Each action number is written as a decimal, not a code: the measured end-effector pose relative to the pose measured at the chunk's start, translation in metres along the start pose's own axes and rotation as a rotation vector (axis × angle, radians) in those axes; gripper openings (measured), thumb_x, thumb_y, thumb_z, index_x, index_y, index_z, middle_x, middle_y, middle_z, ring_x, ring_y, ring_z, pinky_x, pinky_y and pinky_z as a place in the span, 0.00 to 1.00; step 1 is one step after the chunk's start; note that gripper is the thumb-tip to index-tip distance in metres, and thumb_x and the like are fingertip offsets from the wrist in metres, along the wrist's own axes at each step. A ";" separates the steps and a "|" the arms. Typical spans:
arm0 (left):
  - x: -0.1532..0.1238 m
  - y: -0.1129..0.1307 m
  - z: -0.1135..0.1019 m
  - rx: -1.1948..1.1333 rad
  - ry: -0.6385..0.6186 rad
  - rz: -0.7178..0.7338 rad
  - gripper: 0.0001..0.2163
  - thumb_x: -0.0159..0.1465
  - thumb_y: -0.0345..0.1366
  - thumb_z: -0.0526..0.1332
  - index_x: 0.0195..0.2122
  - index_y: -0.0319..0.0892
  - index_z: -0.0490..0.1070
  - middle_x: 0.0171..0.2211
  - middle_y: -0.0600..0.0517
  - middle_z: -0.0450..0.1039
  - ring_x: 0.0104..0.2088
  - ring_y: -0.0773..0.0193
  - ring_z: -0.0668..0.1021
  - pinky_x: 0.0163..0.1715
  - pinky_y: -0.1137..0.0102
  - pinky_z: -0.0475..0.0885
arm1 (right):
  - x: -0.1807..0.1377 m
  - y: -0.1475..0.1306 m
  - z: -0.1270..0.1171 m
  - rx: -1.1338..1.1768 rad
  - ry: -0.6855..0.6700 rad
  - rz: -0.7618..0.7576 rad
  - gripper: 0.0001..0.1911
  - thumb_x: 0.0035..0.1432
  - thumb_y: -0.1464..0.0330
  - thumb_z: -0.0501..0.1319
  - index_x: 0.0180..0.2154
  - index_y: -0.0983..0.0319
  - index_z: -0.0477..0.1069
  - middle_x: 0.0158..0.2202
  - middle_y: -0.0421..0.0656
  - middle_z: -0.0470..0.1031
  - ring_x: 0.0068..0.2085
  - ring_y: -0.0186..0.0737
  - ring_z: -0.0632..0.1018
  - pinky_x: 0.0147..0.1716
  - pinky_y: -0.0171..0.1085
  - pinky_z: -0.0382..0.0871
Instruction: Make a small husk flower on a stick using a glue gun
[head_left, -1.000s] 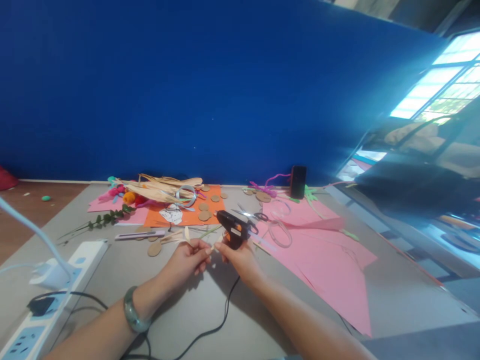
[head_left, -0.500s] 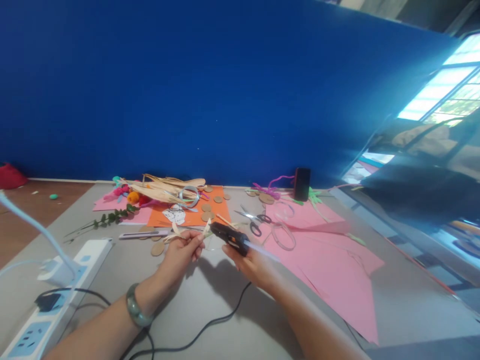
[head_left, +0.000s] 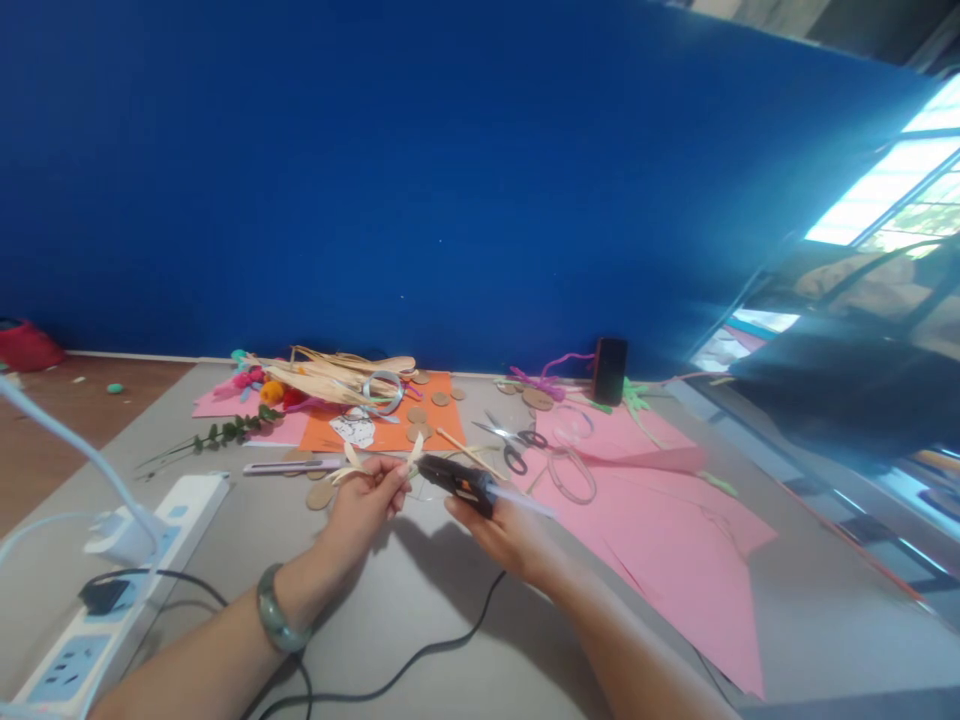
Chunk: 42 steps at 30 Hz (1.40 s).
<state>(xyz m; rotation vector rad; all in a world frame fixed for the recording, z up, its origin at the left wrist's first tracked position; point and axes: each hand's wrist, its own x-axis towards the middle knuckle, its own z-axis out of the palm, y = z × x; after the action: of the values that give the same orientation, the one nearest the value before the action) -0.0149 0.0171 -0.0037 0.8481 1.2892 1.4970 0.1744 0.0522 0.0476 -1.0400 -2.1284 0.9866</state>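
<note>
My left hand (head_left: 369,503) pinches a pale raffia strip (head_left: 415,452), whose loose ends stick up on both sides of the fingers. In my right hand (head_left: 501,528) is a black hot glue gun (head_left: 459,482), with a clear glue stick (head_left: 525,499) jutting from its back. The gun's nozzle points left and is at the raffia by my left fingertips; I cannot tell whether it touches. The gun's black cord (head_left: 420,655) runs under my arms. A utility knife (head_left: 292,467) and a wooden disc (head_left: 320,495) lie just beyond my left hand.
A white power strip (head_left: 184,520) with plugs lies at the left. Black-handled scissors (head_left: 516,440) and pink paper (head_left: 667,530) are to the right. Behind my hands are orange paper (head_left: 319,432), a raffia bundle (head_left: 337,380), and a leafy sprig (head_left: 236,430). A dark phone (head_left: 610,370) stands against the blue panel.
The view has shifted slightly, moving the table items a little to the right. The glue gun's nozzle sits a touch lower by the raffia; both hands keep their hold.
</note>
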 end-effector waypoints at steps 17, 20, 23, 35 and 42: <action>-0.002 0.001 0.001 0.061 -0.011 0.017 0.17 0.53 0.50 0.66 0.29 0.39 0.69 0.18 0.56 0.68 0.16 0.73 0.66 0.16 0.77 0.60 | 0.000 0.001 0.002 -0.109 -0.026 -0.030 0.12 0.61 0.61 0.58 0.39 0.61 0.75 0.30 0.42 0.75 0.30 0.40 0.74 0.30 0.35 0.66; -0.001 0.000 0.001 0.073 -0.006 0.018 0.18 0.53 0.50 0.66 0.29 0.39 0.69 0.18 0.56 0.68 0.16 0.73 0.66 0.16 0.77 0.60 | 0.001 0.000 0.000 -0.138 -0.071 -0.026 0.14 0.62 0.61 0.56 0.43 0.61 0.74 0.33 0.43 0.76 0.33 0.41 0.75 0.31 0.35 0.67; -0.001 0.000 0.001 0.076 -0.007 0.022 0.18 0.53 0.51 0.66 0.29 0.39 0.69 0.17 0.56 0.68 0.17 0.72 0.66 0.17 0.77 0.60 | 0.000 -0.001 -0.001 -0.179 -0.101 -0.011 0.16 0.63 0.60 0.55 0.44 0.62 0.73 0.34 0.44 0.76 0.34 0.41 0.75 0.33 0.36 0.68; -0.002 0.002 0.002 0.063 -0.020 0.016 0.18 0.52 0.51 0.65 0.29 0.39 0.69 0.17 0.57 0.67 0.17 0.72 0.65 0.17 0.76 0.59 | 0.001 0.005 0.000 -0.208 -0.128 -0.002 0.19 0.63 0.57 0.53 0.44 0.63 0.73 0.35 0.45 0.76 0.35 0.43 0.75 0.33 0.37 0.68; -0.003 0.002 0.003 0.064 0.000 0.012 0.18 0.51 0.51 0.66 0.29 0.39 0.69 0.17 0.57 0.67 0.17 0.72 0.66 0.18 0.76 0.60 | 0.002 0.007 0.000 -0.199 -0.129 -0.009 0.19 0.64 0.58 0.53 0.46 0.63 0.73 0.39 0.47 0.77 0.39 0.45 0.76 0.38 0.38 0.69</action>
<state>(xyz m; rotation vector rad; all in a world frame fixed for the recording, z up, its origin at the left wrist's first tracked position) -0.0117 0.0154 -0.0013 0.8984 1.3399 1.4712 0.1756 0.0568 0.0426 -1.0853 -2.3735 0.8717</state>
